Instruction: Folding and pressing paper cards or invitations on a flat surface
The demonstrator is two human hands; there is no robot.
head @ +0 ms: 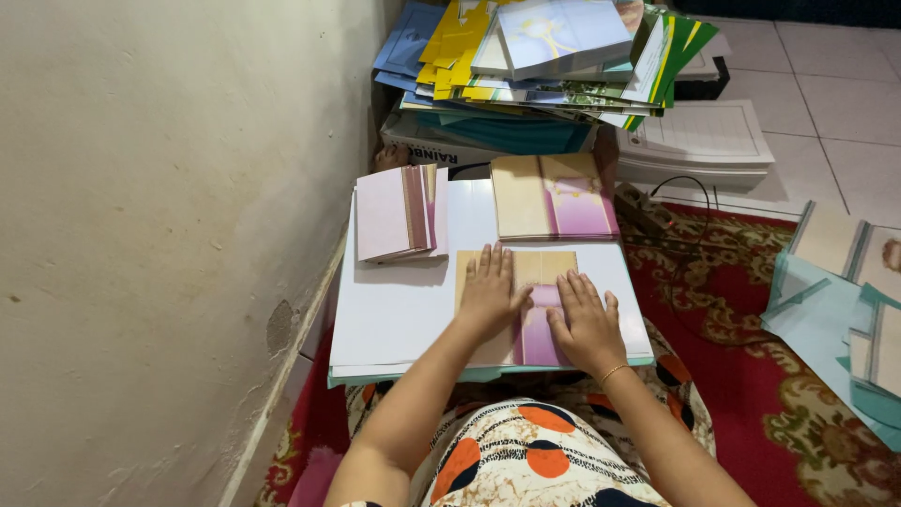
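Under both palms lies a tan-and-pink folded card; left hand and right hand press flat, fingers spread.

A folded card, beige above and pink-purple below, lies flat under both hands. The left hand presses its left half with spread fingers; the right hand presses the right half, just beside the other hand.

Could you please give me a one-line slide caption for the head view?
Both hands, left hand and right hand, press flat on a tan-and-pink folded sheet atop a white board.
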